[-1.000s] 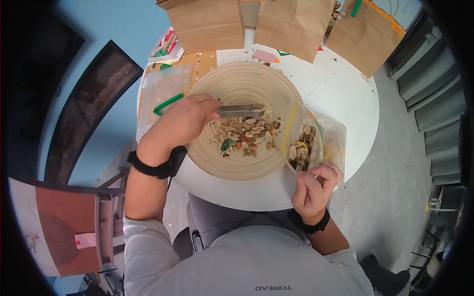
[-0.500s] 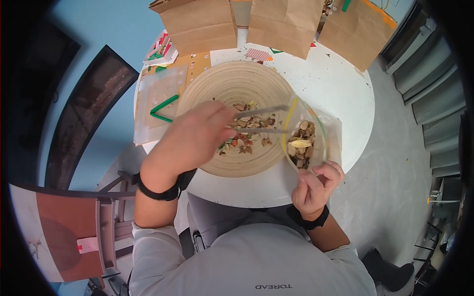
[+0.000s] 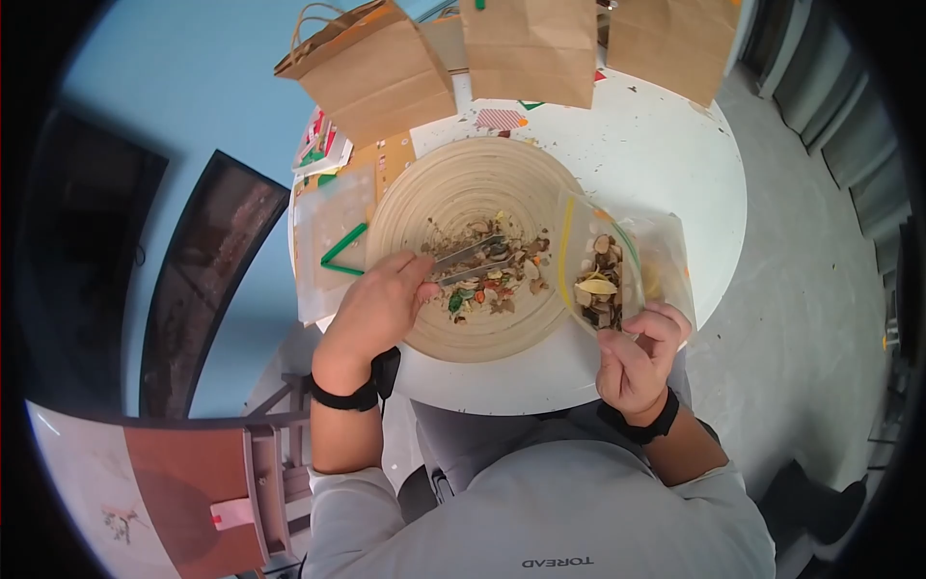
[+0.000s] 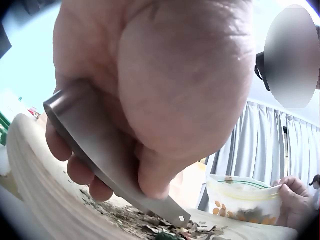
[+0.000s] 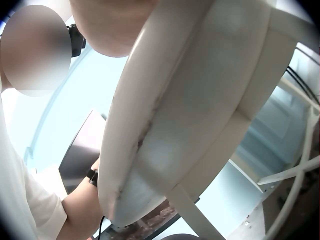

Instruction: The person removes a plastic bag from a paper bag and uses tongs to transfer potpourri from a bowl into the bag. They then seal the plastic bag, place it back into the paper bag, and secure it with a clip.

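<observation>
My left hand [image 3: 378,307] grips metal tongs [image 3: 473,261], whose tips are down among dried pieces [image 3: 497,289] in the round wooden tray [image 3: 424,179]. In the left wrist view, the fingers and thumb of that hand [image 4: 155,80] wrap the tongs [image 4: 100,140], tips at the dried bits. My right hand [image 3: 644,359] pinches the lower edge of a clear zip bag [image 3: 575,246] that stands open beside the tray and holds brown pieces and a pale yellow one. In the right wrist view only part of my right hand [image 5: 112,25] shows, at the top.
Several brown paper bags [image 3: 529,58] stand along the table's back. At the left lie a translucent sheet [image 3: 333,207] and a bent green strip [image 3: 340,253]; a small box [image 3: 323,145] is behind them. Crumbs dot the white table [image 3: 666,145]. More clear plastic [image 3: 666,251] lies beside the zip bag.
The tongs went from the tray to the bag's mouth, then back into the pieces in the tray. A pale yellow piece lies on top in the bag. The head view has shifted.
</observation>
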`<state>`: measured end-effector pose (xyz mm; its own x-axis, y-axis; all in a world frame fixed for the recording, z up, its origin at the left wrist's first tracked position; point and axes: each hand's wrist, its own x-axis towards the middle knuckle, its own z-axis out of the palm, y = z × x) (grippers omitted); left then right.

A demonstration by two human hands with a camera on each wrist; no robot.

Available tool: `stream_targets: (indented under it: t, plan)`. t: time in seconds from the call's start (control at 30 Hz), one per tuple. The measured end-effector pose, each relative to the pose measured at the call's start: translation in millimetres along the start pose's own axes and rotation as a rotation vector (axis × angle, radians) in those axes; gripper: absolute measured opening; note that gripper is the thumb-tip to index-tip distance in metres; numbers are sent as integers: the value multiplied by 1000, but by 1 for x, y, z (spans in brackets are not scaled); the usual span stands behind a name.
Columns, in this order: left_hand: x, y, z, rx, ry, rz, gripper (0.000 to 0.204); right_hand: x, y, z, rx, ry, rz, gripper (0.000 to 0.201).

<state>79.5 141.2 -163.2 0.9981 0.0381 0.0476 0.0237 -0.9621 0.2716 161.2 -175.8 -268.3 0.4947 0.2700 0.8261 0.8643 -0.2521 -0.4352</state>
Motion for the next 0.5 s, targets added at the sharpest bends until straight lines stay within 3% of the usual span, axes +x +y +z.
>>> stream_targets:
  t: [0.5]
  plan:
    - [-4,2,-5,-63,109,53,21,5,-2,2,26,-4,11,33]
